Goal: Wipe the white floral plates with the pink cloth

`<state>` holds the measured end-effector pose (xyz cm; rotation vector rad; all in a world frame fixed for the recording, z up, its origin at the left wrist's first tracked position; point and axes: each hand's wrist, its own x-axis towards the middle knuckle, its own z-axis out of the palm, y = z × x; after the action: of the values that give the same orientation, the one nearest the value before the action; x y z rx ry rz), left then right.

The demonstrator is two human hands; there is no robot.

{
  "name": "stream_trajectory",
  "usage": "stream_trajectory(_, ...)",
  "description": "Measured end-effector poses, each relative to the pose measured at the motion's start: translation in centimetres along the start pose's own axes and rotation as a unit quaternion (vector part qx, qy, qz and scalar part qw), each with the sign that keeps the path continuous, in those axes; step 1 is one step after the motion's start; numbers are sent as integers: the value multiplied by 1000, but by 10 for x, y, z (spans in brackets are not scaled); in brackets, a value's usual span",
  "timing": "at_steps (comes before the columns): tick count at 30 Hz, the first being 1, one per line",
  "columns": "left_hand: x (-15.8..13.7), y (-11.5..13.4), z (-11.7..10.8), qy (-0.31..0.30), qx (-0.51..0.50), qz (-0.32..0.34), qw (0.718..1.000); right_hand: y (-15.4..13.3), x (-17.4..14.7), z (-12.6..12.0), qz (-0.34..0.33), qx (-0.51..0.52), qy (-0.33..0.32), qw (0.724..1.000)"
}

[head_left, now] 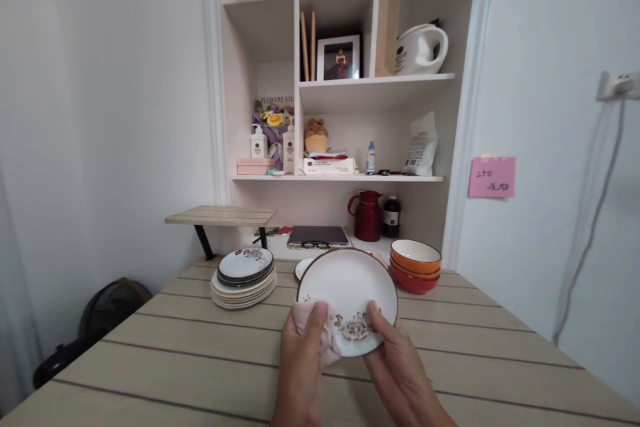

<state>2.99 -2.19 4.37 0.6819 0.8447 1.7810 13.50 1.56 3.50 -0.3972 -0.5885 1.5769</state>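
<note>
A white plate (350, 280) with a dark rim and a brown flower print is held up, tilted toward me, above the wooden table. My left hand (304, 353) is closed on a pale pink cloth (329, 340) folded over the plate's lower left edge, thumb pressing the cloth to the face. At the lower right edge, my right hand (393, 350) grips the plate itself, thumb on top and fingers underneath. Behind it, part of another white plate (302, 268) shows; the rest is hidden.
To the left is a stack of plates (245, 279); to the right, orange and red bowls (416, 267) are nested. A red jug (368, 217), dark bottle (391, 216) and laptop (318, 235) stand at the back below white shelves (340, 178). A small raised stand (220, 215) is back left.
</note>
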Motion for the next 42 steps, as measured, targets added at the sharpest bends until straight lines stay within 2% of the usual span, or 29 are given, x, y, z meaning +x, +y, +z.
stream_trajectory(9,-7,-25,15,14,-90,17,996,6,0,-2,34,40,10,999)
stream_trajectory(13,-7,-27,12,56,-88,21,994,3,-1,-1,43,6,-11,999)
stream_trajectory(15,-4,-22,2,90,-59,17,994,-3,-1,-2,47,-32,-33,998)
stream_trajectory(17,-1,-10,-12,88,18,26,996,-10,0,-2,46,-84,-68,993)
stream_trajectory(20,2,17,-31,28,167,56,984,-19,0,-3,28,-176,-109,978)
stream_trajectory(24,4,56,-37,-66,323,132,935,-24,-2,-1,2,-270,-146,952)
stream_trajectory(27,3,80,-30,-138,432,205,867,-30,-7,1,-8,-354,-182,917)
stream_trajectory(29,1,93,-25,-204,487,230,818,-35,-9,1,-16,-399,-228,888)
stream_trajectory(32,-2,107,-19,-245,515,245,784,-37,-10,0,-44,-402,-266,875)
stream_trajectory(34,-2,112,-16,-248,510,241,787,-32,-9,-2,-60,-373,-251,891)
stream_trajectory(36,0,110,-14,-240,487,217,811,-25,-8,-4,-57,-320,-199,924)
stream_trajectory(39,5,95,-17,-191,400,130,887,-14,-10,-5,-27,-219,-96,971)
stream_trajectory(42,8,68,-22,-102,246,43,963,-8,-12,0,8,-148,-32,988)
